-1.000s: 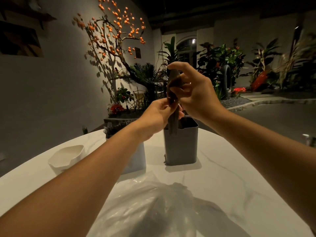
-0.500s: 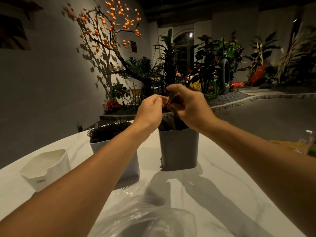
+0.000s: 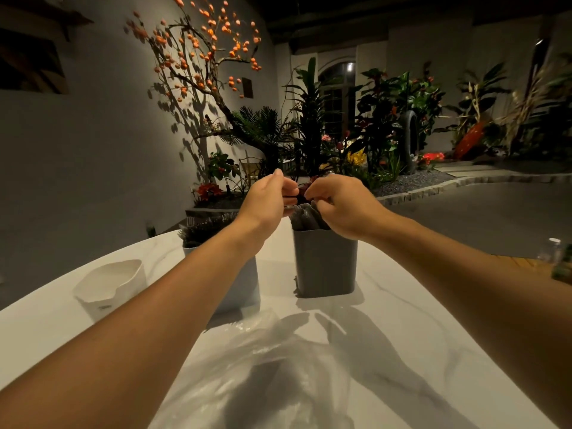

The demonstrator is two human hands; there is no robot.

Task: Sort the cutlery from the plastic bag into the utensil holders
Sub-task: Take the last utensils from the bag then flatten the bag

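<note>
Both hands now sit lower than 1 second ago, when they held dark cutlery raised above the grey holder; that cutlery now stands inside it. Left hand (image 3: 265,201) hovers just above and left of the dark grey utensil holder (image 3: 325,264), fingers curled with thumb and fingertips drawn together; whether they pinch anything cannot be told. Right hand (image 3: 342,205) rests at the holder's top rim, fingers curled down onto the dark plastic cutlery (image 3: 305,216) that stands upright in it, tops showing above the rim; a firm grip cannot be confirmed. The 2 hands are close together, nearly touching above the holder

A 2nd, lighter grey utensil holder (image 3: 244,283) stands just left of the dark one, partly hidden by the left forearm, with black forks (image 3: 205,226) bristling from its top. A 3rd holder, white (image 3: 110,289), stands further left, well apart from the other 2, with no contents visible from this angle. The clear plastic bag (image 3: 263,376) lies crumpled on the white marble-patterned table (image 3: 418,320) nearest the camera, between the forearms; its contents cannot be made out

Behind the table: a branch with orange fruit (image 3: 201,51) against the wall, and a bed of potted plants (image 3: 387,119)
</note>
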